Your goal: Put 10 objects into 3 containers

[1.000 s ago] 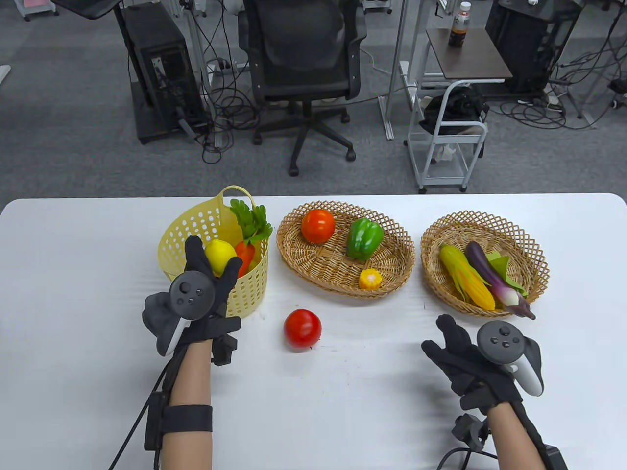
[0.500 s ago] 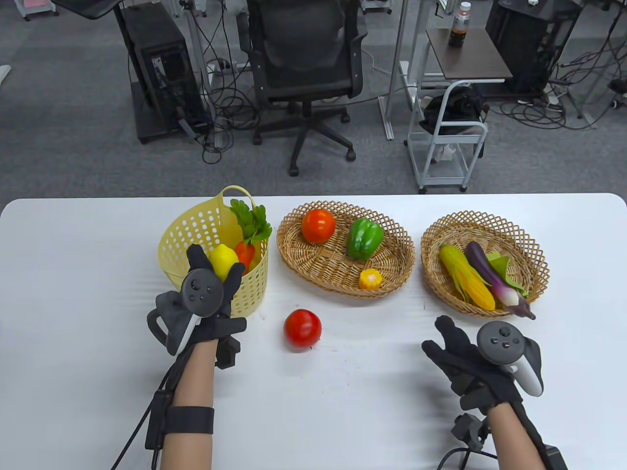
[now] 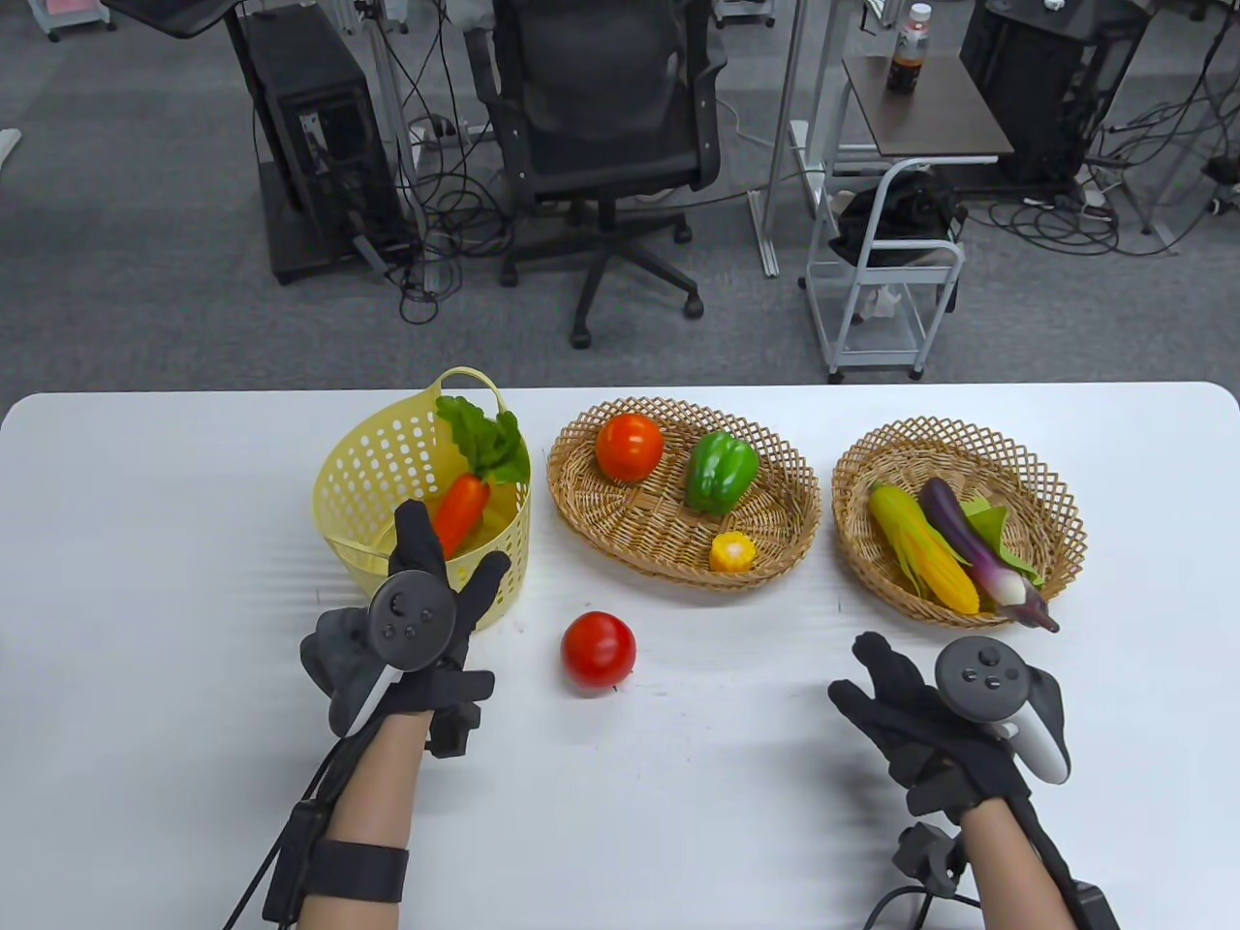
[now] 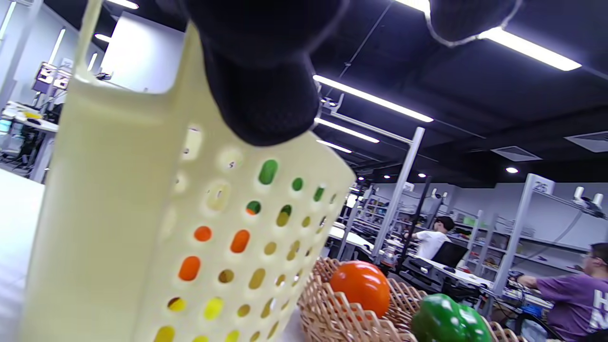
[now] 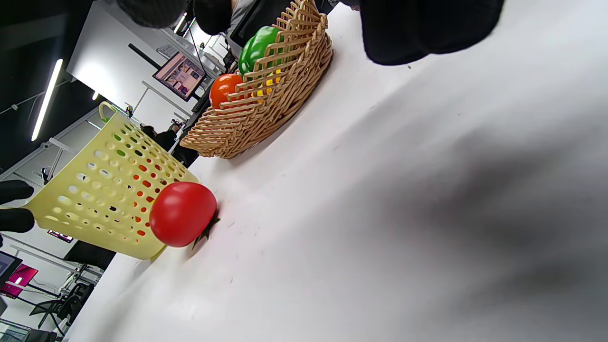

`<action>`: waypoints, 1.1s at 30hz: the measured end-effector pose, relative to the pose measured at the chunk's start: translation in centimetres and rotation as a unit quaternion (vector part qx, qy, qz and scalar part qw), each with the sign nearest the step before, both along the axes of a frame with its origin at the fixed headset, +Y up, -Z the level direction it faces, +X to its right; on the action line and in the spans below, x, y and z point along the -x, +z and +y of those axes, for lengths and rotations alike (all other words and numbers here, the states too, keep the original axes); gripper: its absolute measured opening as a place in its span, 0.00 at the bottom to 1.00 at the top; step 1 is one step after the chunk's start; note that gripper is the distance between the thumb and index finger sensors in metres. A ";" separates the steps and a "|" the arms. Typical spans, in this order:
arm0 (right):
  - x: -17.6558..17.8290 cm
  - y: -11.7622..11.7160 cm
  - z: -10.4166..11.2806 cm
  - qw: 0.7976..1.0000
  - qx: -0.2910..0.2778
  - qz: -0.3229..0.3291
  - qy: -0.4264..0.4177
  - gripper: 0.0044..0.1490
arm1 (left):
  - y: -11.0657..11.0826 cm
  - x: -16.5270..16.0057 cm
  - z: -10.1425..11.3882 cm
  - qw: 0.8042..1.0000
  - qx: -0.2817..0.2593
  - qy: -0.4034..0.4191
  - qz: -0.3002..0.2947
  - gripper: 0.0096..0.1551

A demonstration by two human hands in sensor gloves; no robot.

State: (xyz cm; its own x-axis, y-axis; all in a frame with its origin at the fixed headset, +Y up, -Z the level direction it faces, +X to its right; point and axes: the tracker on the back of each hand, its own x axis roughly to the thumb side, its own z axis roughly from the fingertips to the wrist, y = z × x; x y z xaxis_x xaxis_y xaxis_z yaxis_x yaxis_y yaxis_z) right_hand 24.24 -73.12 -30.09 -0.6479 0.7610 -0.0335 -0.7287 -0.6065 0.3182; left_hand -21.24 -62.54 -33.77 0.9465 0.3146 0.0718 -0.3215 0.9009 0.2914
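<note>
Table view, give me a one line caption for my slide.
Left hand at the yellow basket, one red tomato left on the table.

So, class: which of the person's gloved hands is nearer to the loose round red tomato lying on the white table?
Left. The left hand sits just left of the round red tomato, by the yellow plastic basket; the right hand lies farther off to its right.
</note>
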 end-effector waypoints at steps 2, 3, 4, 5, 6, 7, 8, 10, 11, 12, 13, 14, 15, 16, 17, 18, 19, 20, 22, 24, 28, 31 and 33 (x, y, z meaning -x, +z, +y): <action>0.0 0.0 0.0 1.000 -0.001 0.000 0.000 0.52 | 0.5 -0.7 0.1 1.000 -0.007 -0.017 -0.017 0.54; 0.0 0.0 0.0 1.000 -0.001 0.000 0.000 0.53 | 0.7 -1.1 0.0 0.999 -0.008 -0.025 -0.025 0.54; 0.0 0.0 0.0 1.000 -0.002 0.000 -0.001 0.52 | 0.9 -1.7 -0.1 0.999 -0.003 -0.035 -0.037 0.54; 0.0 0.0 0.0 1.000 -0.002 0.000 -0.001 0.53 | 1.0 -2.1 -0.2 0.998 0.004 -0.040 -0.045 0.55; 0.0 0.0 0.0 1.000 -0.002 0.000 -0.001 0.52 | 1.0 -2.7 -0.5 0.997 0.025 -0.045 -0.062 0.55; 0.0 0.0 0.0 1.000 -0.003 0.000 -0.001 0.52 | 0.9 -3.1 -0.7 0.994 0.057 -0.049 -0.084 0.58; 0.0 0.0 0.0 1.000 -0.003 0.000 -0.001 0.53 | 0.6 -3.8 -1.1 0.983 0.132 -0.054 -0.116 0.58; 0.0 0.1 0.0 1.000 0.001 0.003 0.001 0.53 | 0.0 -5.2 -2.0 0.960 0.228 -0.060 -0.153 0.59; 0.0 0.1 0.0 1.000 0.003 0.004 0.002 0.53 | -0.2 -5.7 -2.4 0.958 0.234 -0.057 -0.157 0.59; 0.0 0.1 0.0 1.000 0.005 0.006 0.002 0.53 | -0.5 -6.4 -2.9 0.955 0.246 -0.058 -0.156 0.60; 0.0 0.1 0.0 1.000 0.006 0.007 0.002 0.53 | -0.8 -6.8 -3.3 0.950 0.262 -0.065 -0.158 0.60; -0.1 0.1 0.0 1.000 0.007 0.007 0.003 0.53 | -1.3 -7.3 -3.9 0.942 0.286 -0.072 -0.159 0.60; -0.1 0.1 0.0 1.000 0.006 0.007 0.003 0.53 | -1.7 -7.8 -4.6 0.937 0.303 -0.073 -0.156 0.60; -0.1 0.1 0.1 1.000 0.005 0.007 0.004 0.53 | -2.1 -8.0 -5.2 0.936 0.309 -0.071 -0.154 0.60; -0.1 0.1 0.1 1.000 0.004 0.007 0.005 0.53 | -2.7 -8.4 -5.9 0.933 0.319 -0.072 -0.151 0.60; -0.1 0.1 0.2 1.000 0.003 0.007 0.005 0.53 | -3.1 -8.6 -6.4 0.931 0.325 -0.077 -0.147 0.60; -0.2 0.1 0.2 1.000 0.001 0.007 0.004 0.53 | -3.6 -9.0 -7.1 0.930 0.329 -0.084 -0.140 0.61; -0.2 0.1 0.2 1.000 0.000 0.007 0.004 0.53 | -3.9 -9.2 -7.5 0.930 0.330 -0.088 -0.136 0.61; -0.2 0.1 0.2 1.000 -0.002 0.007 0.003 0.53 | -4.5 -9.9 -8.5 0.927 0.337 -0.099 -0.128 0.61; -0.1 0.1 0.1 1.000 0.000 0.013 0.010 0.53 | -4.9 -10.5 -9.3 0.920 0.354 -0.119 -0.120 0.60; 0.0 0.0 -0.2 1.000 0.005 0.015 0.015 0.53 | -5.4 -10.7 -10.4 0.915 0.365 -0.130 -0.114 0.61; 0.1 0.0 -0.2 1.000 0.008 0.017 0.017 0.53 | -5.5 -10.7 -11.0 0.912 0.372 -0.132 -0.114 0.61; 0.1 0.0 -0.3 1.000 0.010 0.018 0.020 0.53 | -5.5 -10.7 -11.2 0.910 0.374 -0.133 -0.116 0.61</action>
State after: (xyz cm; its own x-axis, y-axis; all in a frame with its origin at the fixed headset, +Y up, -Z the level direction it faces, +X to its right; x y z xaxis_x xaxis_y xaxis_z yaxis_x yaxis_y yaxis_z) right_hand 24.11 -73.44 -30.12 -0.6783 0.7343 -0.0249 -0.6922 -0.6273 0.3568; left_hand -10.56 -73.78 -39.31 0.9831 0.1191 0.1390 -0.0375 0.8742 -0.4842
